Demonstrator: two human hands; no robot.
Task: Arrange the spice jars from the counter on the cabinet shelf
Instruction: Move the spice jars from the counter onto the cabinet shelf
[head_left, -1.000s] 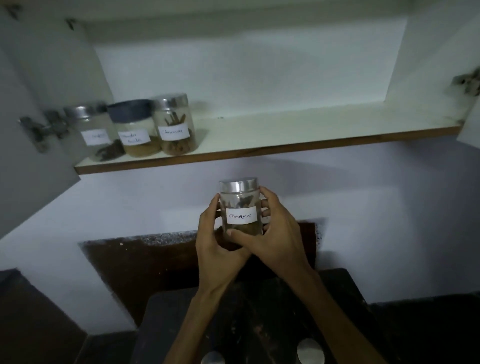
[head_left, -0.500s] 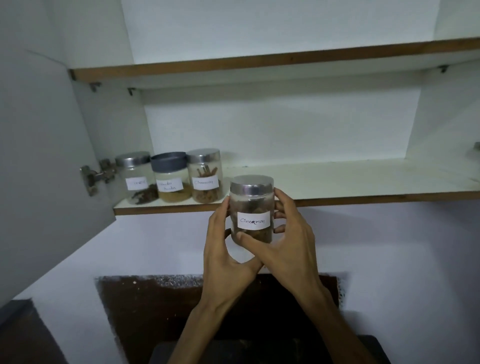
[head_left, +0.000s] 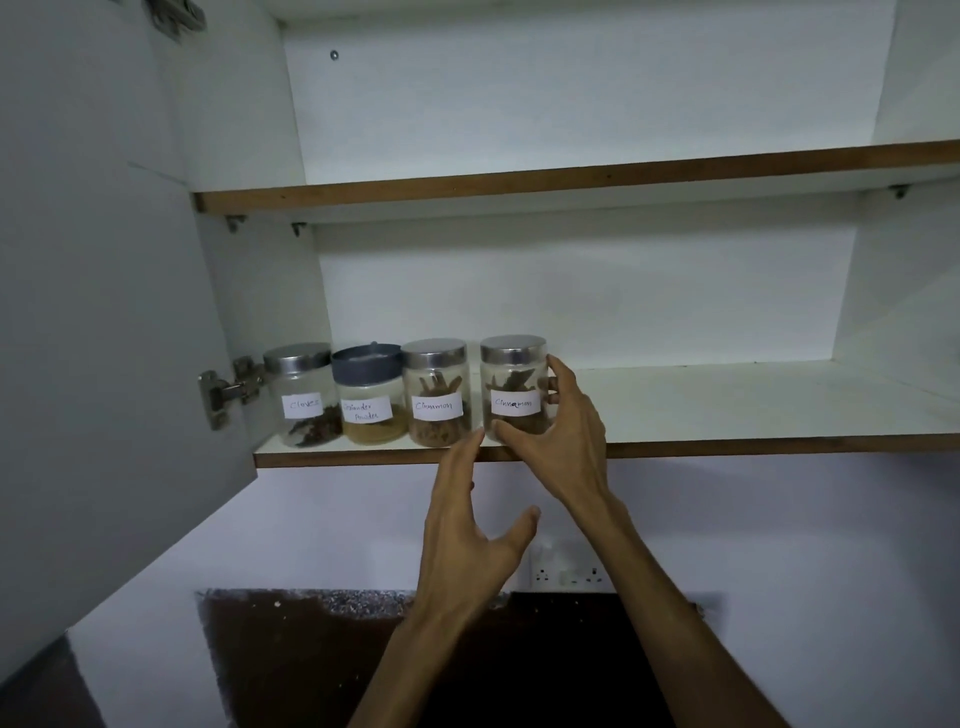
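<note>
A clear cinnamon jar with a silver lid stands upright on the lower cabinet shelf, rightmost in a row. My right hand wraps around its right side and base. To its left stand another cinnamon jar, a coriander powder jar with a dark grey lid, and a cloves jar. My left hand hangs just below the shelf's front edge, fingers spread, off the jar and holding nothing.
The cabinet door stands open at the left, its hinge beside the cloves jar. An upper shelf runs above. A wall socket sits below the shelf, above a dark counter backsplash.
The cinnamon jar went up from in front of the shelf onto it, beside the other cinnamon jar. My left hand came off the jar and dropped below the shelf edge.
</note>
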